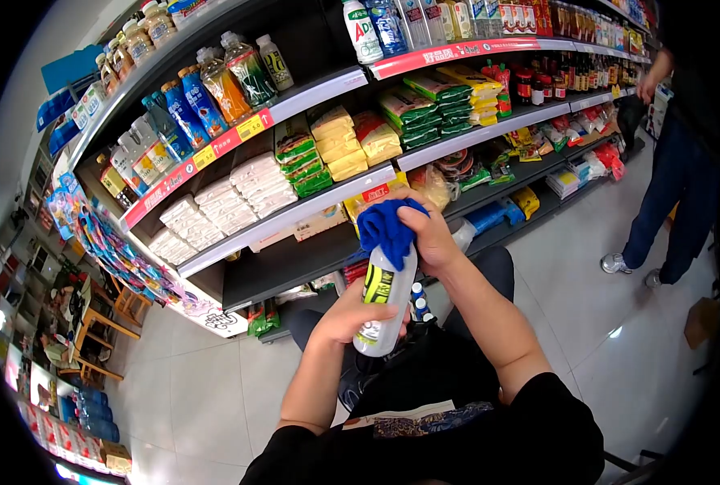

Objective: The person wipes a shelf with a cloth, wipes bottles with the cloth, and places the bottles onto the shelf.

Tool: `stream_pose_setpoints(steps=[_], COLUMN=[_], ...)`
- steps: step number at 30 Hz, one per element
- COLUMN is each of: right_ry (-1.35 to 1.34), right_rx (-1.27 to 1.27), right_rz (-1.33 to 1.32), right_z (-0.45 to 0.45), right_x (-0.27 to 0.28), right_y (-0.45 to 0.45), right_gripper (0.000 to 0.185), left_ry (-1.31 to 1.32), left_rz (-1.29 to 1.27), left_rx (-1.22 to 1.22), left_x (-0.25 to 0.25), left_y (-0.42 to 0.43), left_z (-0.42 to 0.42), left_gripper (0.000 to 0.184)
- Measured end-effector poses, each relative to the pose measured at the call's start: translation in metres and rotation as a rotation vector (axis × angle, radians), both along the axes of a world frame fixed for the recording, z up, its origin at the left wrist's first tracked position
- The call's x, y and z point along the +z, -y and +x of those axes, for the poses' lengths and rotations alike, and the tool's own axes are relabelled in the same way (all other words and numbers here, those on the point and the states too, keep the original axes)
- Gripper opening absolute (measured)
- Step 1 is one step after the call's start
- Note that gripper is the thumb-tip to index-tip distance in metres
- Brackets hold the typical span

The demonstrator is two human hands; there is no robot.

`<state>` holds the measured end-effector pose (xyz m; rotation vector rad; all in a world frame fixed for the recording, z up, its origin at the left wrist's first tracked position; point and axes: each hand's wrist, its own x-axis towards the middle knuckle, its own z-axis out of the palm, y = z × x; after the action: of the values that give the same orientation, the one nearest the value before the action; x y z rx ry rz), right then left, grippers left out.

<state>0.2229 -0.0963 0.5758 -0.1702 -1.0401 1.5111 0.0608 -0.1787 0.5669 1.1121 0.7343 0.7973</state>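
A pale bottle (382,311) with a yellow-green and black label is held tilted in front of my body. My left hand (352,314) wraps round its lower part. Over its top end lies a bunched blue cloth (388,229), which my right hand (431,234) grips and presses against the bottle. The cloth hides the bottle's cap. Just below and behind the bottle, several small bottles with blue and white caps (419,301) stand low between my knees, partly covered by my arm.
Store shelves (295,217) curve across the front, with drink bottles (224,85), white packs (261,184) and green bags (428,105). To the right a person (683,137) stands in the aisle holding something dark. A wooden table (93,323) is at far left. Tiled floor (206,380) surrounds me.
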Motion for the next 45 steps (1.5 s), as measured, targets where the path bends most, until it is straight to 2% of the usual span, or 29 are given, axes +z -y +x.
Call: stream_pose_setpoints(steps=[2,4,6,7,10,12,14,17,20,22,24,25,28,30,31,34,37,41,42,44,45], right_ry=[0.097,0.197,0.296,0.329,0.106,0.032,0.057,-0.002,0.129,0.27,0.198,0.167,-0.036,-0.062,-0.071,0.068,0.2,0.277,0.28,0.225,0.279], right_rx=[-0.096,-0.206,-0.328,-0.379,-0.224,-0.16,-0.202,-0.049,-0.042,-0.099,-0.048,-0.029,0.123,0.091,0.134,-0.02,-0.061,-0.367,-0.395,-0.321,-0.216], right_rz=[0.007,0.023,0.043,0.027,-0.174,-0.316,-0.289,-0.177,0.101,0.273,0.352,0.333,0.233,0.128,0.097,0.098,0.112,0.181,0.194,0.188,0.146], right_z=[0.0,0.0,-0.003,-0.005,-0.006,-0.006,-0.007,0.0,0.009,0.018,0.015,0.015,0.012,0.008,0.009,0.008,0.013,0.004,0.002,0.001,0.007], right_x=[0.004,0.006,0.006,0.003,-0.005,-0.003,-0.008,-0.004,-0.003,-0.003,-0.01,-0.012,-0.019,-0.018,-0.014,-0.008,0.003,0.003,-0.001,-0.006,-0.003], right_y=[0.003,0.005,0.007,0.006,-0.001,-0.001,-0.002,0.008,0.01,0.008,0.001,0.0,0.002,0.009,0.012,0.009,0.013,0.019,0.016,0.01,0.011], right_gripper=[0.022,0.02,0.02,0.02,0.024,0.034,0.035,0.035,0.034,0.036,0.039,0.041,0.046,0.059,0.058,0.039,0.034,0.028,0.028,0.026,0.033], left_ry=[-0.294,-0.49,-1.074,-1.103,-1.119,-0.973,-0.848,-0.688,-0.546,-0.381,-0.221,-0.103,0.268,0.484,0.466,0.283,-0.214,-0.706,-0.773,-0.742,-0.693], left_rz=[0.215,0.47,0.649,0.585,0.648,0.628,0.566,0.518,0.483,0.282,0.158,0.006,-0.179,-0.369,-0.351,-0.216,0.115,0.624,0.67,0.622,0.616], left_rx=[0.133,0.297,0.495,0.519,0.533,0.493,0.432,0.357,0.247,0.125,0.023,0.022,-0.189,-0.279,-0.266,-0.091,0.178,0.441,0.463,0.447,0.393], left_x=[0.01,0.004,0.006,0.012,0.007,0.003,0.008,-0.001,-0.002,0.009,-0.005,-0.003,-0.016,-0.014,-0.014,-0.007,-0.003,-0.013,-0.014,-0.013,-0.009], left_y=[0.002,0.001,0.001,0.002,-0.001,0.0,0.001,-0.004,-0.007,-0.001,-0.004,0.002,0.004,0.01,0.009,0.009,0.005,-0.002,-0.003,-0.002,0.0], left_z=[0.009,0.013,0.017,0.019,0.014,0.01,0.009,0.002,-0.003,-0.003,-0.013,-0.011,-0.009,0.0,0.002,0.001,0.006,0.017,0.016,0.016,0.016], left_gripper=[0.044,0.049,0.059,0.066,0.057,0.054,0.052,0.051,0.053,0.058,0.068,0.069,0.065,0.066,0.066,0.061,0.047,0.044,0.044,0.045,0.044])
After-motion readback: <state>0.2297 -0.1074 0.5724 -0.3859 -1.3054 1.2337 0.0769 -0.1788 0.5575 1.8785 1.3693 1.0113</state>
